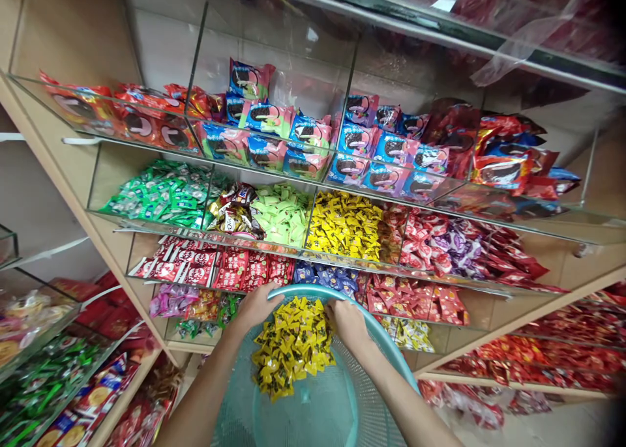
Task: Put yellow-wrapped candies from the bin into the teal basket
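A turquoise plastic basket (pixel 374 326) is in front of me, tilted toward the shelves, with a heap of small yellow-wrapped candies (pixel 296 346) gathered on its far side. My left hand (pixel 255 309) is closed on the basket's far-left rim, thumb over the edge. Inside the far-right rim, my right hand (pixel 348 323) is curled against the heap's right side; whatever its fingers hold is hidden. Straight ahead, a clear shelf bin holds more yellow-wrapped candies (pixel 346 225), the same colour as those in the basket.
Glass-fronted shelves carry packaged cookies (pixel 264 124) above. Below, green-wrapped sweets (pixel 159 189), pale green packets (pixel 282 214) and red packets (pixel 405 296) fill other bins. A wooden side panel (pixel 63 173) stands left. More stocked shelves (pixel 552 356) are at right.
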A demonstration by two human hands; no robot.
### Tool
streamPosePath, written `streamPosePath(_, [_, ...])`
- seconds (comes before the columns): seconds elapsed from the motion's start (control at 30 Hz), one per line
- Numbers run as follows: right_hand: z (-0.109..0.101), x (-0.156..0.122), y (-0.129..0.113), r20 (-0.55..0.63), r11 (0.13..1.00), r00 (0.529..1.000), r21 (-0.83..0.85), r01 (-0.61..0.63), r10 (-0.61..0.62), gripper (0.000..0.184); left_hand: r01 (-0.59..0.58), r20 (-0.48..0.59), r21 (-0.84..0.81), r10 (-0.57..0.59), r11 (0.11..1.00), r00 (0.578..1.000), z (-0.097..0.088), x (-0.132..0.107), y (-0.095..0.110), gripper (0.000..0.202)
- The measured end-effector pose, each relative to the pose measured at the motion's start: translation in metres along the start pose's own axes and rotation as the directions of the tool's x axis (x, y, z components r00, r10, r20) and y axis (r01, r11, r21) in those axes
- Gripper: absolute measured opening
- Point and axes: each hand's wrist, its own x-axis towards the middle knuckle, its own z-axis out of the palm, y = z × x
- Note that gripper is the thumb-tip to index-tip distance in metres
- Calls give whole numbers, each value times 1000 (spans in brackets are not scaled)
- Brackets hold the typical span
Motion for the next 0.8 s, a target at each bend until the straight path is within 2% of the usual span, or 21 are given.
streamPosePath(0.17, [-34, -7, -7, -107, 999, 994, -52, 4, -10, 27, -2, -29, -9, 2, 1000, 1000, 4, 1, -5, 38])
streamPosePath(0.27, [-66, -6, -6, -224, 998, 974, 36, 46, -36, 32, -17, -43, -55, 15, 998, 999, 7, 2, -9, 40])
streamPosePath(0.4, [-110, 9, 5, -361, 973, 927, 154, 170, -105, 38, -23, -54, -92, 18, 995, 998, 9, 3, -12, 41])
streamPosePath(0.5, [-136, 26, 16, -402, 979, 911, 130, 156, -92, 38, -13, -58, -92, 8, 996, 998, 10, 3, -13, 40])
streamPosePath(0.6, [-152, 42, 24, -342, 999, 939, 9, 45, -39, 30, -26, -44, -87, 22, 996, 999, 10, 4, -13, 39])
streamPosePath(0.7, [-159, 56, 27, -142, 989, 988, -128, -72, 53, 26, -22, -39, -80, 19, 997, 999, 10, 4, -13, 39])
streamPosePath(0.8, [-161, 68, 30, 33, 979, 993, -175, -109, 116, 28, -4, -51, -64, 0, 998, 999, 10, 5, -12, 40])
